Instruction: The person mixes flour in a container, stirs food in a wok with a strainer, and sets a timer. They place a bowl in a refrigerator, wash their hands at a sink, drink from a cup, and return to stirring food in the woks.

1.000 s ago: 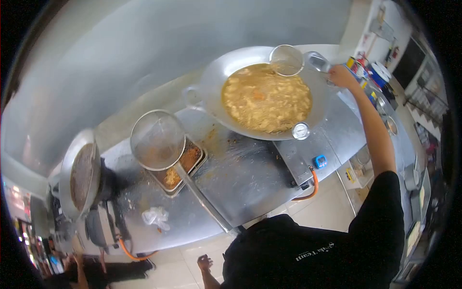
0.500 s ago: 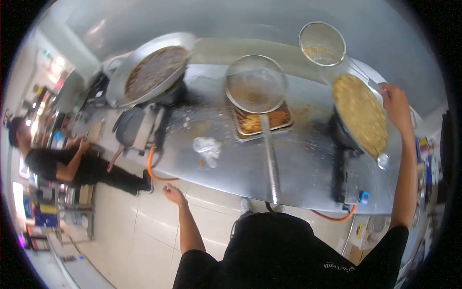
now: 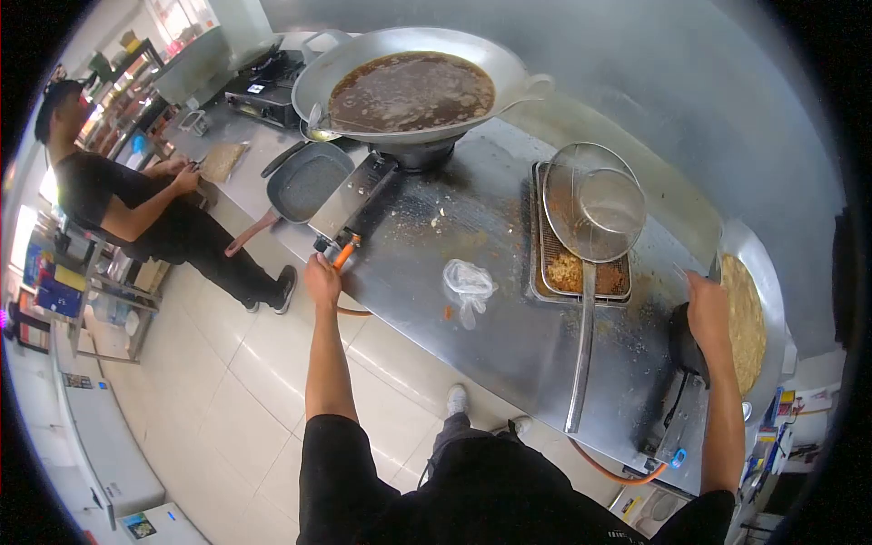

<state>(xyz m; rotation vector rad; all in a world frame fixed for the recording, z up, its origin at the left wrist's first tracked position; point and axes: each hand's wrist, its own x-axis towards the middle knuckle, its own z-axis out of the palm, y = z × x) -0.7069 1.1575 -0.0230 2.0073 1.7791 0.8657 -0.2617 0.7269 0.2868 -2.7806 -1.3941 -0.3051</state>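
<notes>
My left hand (image 3: 323,280) is at the front of the left gas burner (image 3: 354,200), fingers closed at its control knob (image 3: 321,243), beside the orange hose (image 3: 346,252). On this burner sits a large wok (image 3: 313,95) of dark, bubbling oil. My right hand (image 3: 708,313) grips the handle of a small round strainer (image 3: 610,200), whose bowl is over a larger long-handled strainer (image 3: 588,309). The larger one rests on a wire-rack tray (image 3: 536,272) with fried crumbs. Right of my right hand is a second wok (image 3: 774,300) filled with a pale yellow, lumpy mass.
A crumpled plastic bag (image 3: 469,289) and scattered crumbs lie on the steel table (image 3: 518,354). A square grey pan (image 3: 311,182) sits left of the burner. A co-worker (image 3: 145,195) stands at the far left, hands near a packet (image 3: 222,162).
My view has turned left. My left hand has reached forward to the burner front. My right hand has brought the small strainer from beside the right wok to over the larger strainer.
</notes>
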